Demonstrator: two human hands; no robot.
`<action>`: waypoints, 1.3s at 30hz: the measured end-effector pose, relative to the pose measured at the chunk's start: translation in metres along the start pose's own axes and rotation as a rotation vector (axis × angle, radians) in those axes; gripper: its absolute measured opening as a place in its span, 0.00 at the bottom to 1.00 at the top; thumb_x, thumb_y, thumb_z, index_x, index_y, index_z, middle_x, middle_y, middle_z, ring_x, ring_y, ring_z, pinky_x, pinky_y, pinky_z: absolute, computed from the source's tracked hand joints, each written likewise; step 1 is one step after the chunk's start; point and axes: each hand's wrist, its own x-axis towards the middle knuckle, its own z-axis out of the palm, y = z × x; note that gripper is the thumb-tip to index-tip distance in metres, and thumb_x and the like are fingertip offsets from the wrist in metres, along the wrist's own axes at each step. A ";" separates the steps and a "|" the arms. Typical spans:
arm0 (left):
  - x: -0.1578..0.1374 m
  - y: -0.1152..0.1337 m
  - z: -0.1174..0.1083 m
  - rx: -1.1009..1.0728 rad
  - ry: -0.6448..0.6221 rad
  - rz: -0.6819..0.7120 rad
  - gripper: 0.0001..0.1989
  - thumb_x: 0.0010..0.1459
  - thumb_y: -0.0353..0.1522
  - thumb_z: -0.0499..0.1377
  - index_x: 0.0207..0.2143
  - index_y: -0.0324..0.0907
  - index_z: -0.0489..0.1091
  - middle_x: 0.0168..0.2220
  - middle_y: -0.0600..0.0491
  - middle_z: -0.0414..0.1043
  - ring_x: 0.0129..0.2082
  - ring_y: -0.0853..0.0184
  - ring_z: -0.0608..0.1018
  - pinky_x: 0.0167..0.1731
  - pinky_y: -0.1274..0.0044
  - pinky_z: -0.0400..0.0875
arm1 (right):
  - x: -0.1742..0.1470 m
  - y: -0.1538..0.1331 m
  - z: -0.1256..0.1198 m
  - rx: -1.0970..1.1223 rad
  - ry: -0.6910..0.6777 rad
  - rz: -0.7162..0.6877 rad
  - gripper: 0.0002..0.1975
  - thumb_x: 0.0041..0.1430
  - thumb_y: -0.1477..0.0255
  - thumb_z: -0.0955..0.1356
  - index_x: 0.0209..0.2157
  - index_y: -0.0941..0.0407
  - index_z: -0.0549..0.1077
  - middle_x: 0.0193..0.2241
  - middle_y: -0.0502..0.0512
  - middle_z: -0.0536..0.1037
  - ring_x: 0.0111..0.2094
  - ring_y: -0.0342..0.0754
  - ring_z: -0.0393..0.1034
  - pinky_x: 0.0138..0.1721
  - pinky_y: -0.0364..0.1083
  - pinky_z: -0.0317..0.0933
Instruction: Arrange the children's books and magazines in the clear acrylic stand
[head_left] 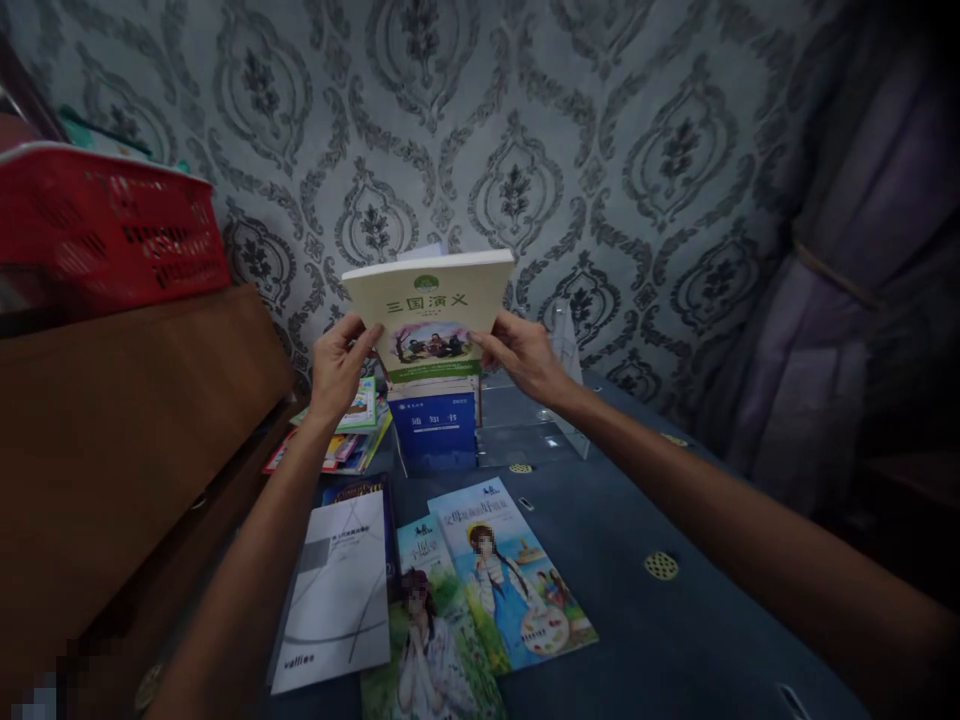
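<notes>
A cream book with a green band and a picture on its cover (pixel 427 315) is held up in front of me, its top edge tilted toward me. My left hand (pixel 341 358) grips its left side and my right hand (pixel 525 352) its right side, thumbs on the front cover. Just below it stands a blue booklet (pixel 436 432) at the front of an upright row of books. A clear plastic stand (pixel 525 420) extends to the right of that row. Whether the cream book touches the row behind it, I cannot tell.
On the dark cloth (pixel 630 640) lie a white booklet (pixel 337 590), a green illustrated book (pixel 435 640) and a light-blue illustrated book (pixel 517 580). A pile of colourful books (pixel 352 440) lies farther left. A red basket (pixel 112 230) sits on a brown wooden cabinet (pixel 127 430); a curtain (pixel 840 300) hangs at right.
</notes>
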 end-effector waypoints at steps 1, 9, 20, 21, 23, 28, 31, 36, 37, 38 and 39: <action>0.000 -0.004 0.002 0.002 0.001 -0.005 0.18 0.58 0.48 0.61 0.32 0.42 0.72 0.28 0.56 0.69 0.29 0.69 0.71 0.28 0.81 0.68 | 0.001 0.002 0.000 0.002 -0.006 -0.011 0.18 0.60 0.52 0.69 0.36 0.53 0.74 0.25 0.48 0.72 0.23 0.46 0.70 0.28 0.45 0.64; 0.001 -0.023 0.010 -0.017 -0.001 -0.041 0.18 0.56 0.49 0.62 0.31 0.42 0.72 0.27 0.56 0.68 0.28 0.69 0.70 0.28 0.81 0.70 | 0.003 0.016 0.001 0.024 -0.043 0.008 0.19 0.60 0.51 0.68 0.32 0.53 0.70 0.22 0.47 0.72 0.25 0.46 0.71 0.29 0.45 0.65; 0.009 -0.022 0.016 -0.021 0.070 0.016 0.18 0.57 0.47 0.63 0.29 0.41 0.72 0.25 0.57 0.67 0.25 0.71 0.68 0.25 0.82 0.65 | 0.015 0.019 -0.004 0.050 -0.002 -0.067 0.17 0.60 0.54 0.69 0.32 0.54 0.72 0.22 0.47 0.73 0.25 0.46 0.72 0.29 0.45 0.68; 0.010 -0.023 0.016 -0.034 0.066 0.021 0.18 0.56 0.48 0.63 0.30 0.40 0.73 0.25 0.57 0.68 0.25 0.71 0.68 0.25 0.82 0.65 | 0.016 0.019 -0.004 0.061 0.002 -0.074 0.17 0.60 0.54 0.69 0.31 0.54 0.71 0.21 0.47 0.73 0.24 0.46 0.72 0.29 0.45 0.68; 0.013 -0.025 0.017 -0.064 0.049 0.029 0.19 0.56 0.48 0.64 0.30 0.40 0.73 0.26 0.56 0.69 0.26 0.71 0.69 0.25 0.81 0.66 | 0.017 0.020 -0.003 0.079 0.010 -0.081 0.17 0.60 0.55 0.70 0.29 0.54 0.71 0.20 0.47 0.73 0.24 0.47 0.72 0.27 0.45 0.68; 0.019 -0.031 0.020 -0.127 0.001 0.025 0.19 0.55 0.48 0.65 0.32 0.40 0.76 0.26 0.55 0.71 0.26 0.70 0.71 0.25 0.81 0.66 | 0.018 0.029 -0.001 0.116 0.022 -0.079 0.18 0.59 0.53 0.71 0.28 0.54 0.70 0.19 0.47 0.73 0.22 0.47 0.72 0.25 0.45 0.67; 0.020 -0.036 0.022 -0.147 -0.007 0.024 0.19 0.55 0.47 0.65 0.32 0.39 0.77 0.25 0.55 0.70 0.25 0.70 0.70 0.24 0.81 0.66 | 0.019 0.034 0.000 0.127 0.018 -0.073 0.19 0.59 0.52 0.70 0.28 0.54 0.70 0.20 0.47 0.73 0.22 0.46 0.72 0.24 0.45 0.66; 0.022 -0.032 0.024 -0.167 0.024 0.066 0.19 0.56 0.47 0.66 0.36 0.39 0.77 0.29 0.54 0.73 0.26 0.71 0.72 0.24 0.82 0.67 | 0.019 0.028 -0.007 0.131 0.028 -0.105 0.18 0.58 0.53 0.71 0.30 0.54 0.72 0.21 0.46 0.73 0.21 0.45 0.71 0.24 0.44 0.66; 0.022 -0.028 0.024 -0.167 0.033 0.083 0.18 0.56 0.46 0.65 0.36 0.39 0.77 0.30 0.54 0.74 0.27 0.71 0.72 0.24 0.82 0.68 | 0.018 0.025 -0.011 0.131 0.028 -0.115 0.18 0.59 0.53 0.72 0.30 0.54 0.72 0.21 0.46 0.73 0.21 0.44 0.71 0.24 0.44 0.66; 0.022 -0.023 0.025 -0.163 0.042 0.102 0.18 0.57 0.46 0.65 0.37 0.39 0.77 0.30 0.55 0.73 0.27 0.71 0.72 0.25 0.82 0.69 | 0.016 0.021 -0.015 0.133 0.026 -0.124 0.17 0.59 0.54 0.72 0.31 0.54 0.73 0.22 0.46 0.73 0.22 0.44 0.71 0.24 0.43 0.66; 0.022 -0.018 0.026 -0.159 0.050 0.120 0.17 0.58 0.45 0.65 0.37 0.40 0.77 0.30 0.55 0.73 0.27 0.71 0.73 0.26 0.82 0.69 | 0.014 0.016 -0.019 0.135 0.022 -0.133 0.17 0.59 0.54 0.72 0.32 0.54 0.74 0.23 0.46 0.73 0.22 0.43 0.71 0.23 0.43 0.66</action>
